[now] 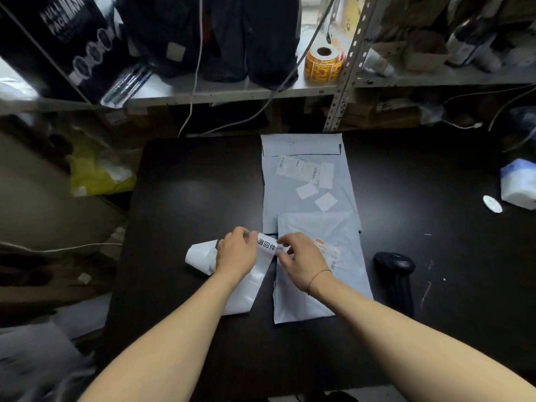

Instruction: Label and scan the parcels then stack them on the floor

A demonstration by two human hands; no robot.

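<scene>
A white label (pixel 266 244) printed with black characters is held between both hands above the black table (pixel 188 198). My left hand (pixel 236 252) pinches its left end and my right hand (pixel 300 261) pinches its right end. Under my left hand lies a small white parcel bag (pixel 243 294), partly rolled at its left. To its right a pale blue parcel bag (pixel 322 288) with a shipping label (pixel 326 250) lies flat. Behind it a longer pale blue bag (pixel 304 181) carries several white stickers.
A black handheld scanner (pixel 396 275) lies right of the parcels. A white tissue pack (pixel 519 184) and a small white disc (pixel 492 203) are at the far right. The metal shelf (pixel 232 89) behind holds a yellow sticker roll (pixel 323 63), dark bags and cables.
</scene>
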